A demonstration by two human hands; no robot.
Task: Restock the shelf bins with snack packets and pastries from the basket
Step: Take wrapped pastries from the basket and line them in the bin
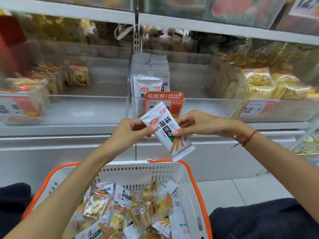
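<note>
Head view: snack packet (166, 131) pinched between left hand (131, 131), right hand (198, 124).

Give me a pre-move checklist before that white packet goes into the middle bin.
1. Grip: left hand and right hand both pinch the white foil snack packet - ok.
2. Match: the narrow clear middle bin holds the same white packets - ok.
3. Orientation: held packet is tilted, the binned ones stand upright - not ok.
4. Room in the bin front: hidden behind the orange price tag - cannot tell.
5. Supply: white plastic basket with orange rim holds more packets - ok.
</note>
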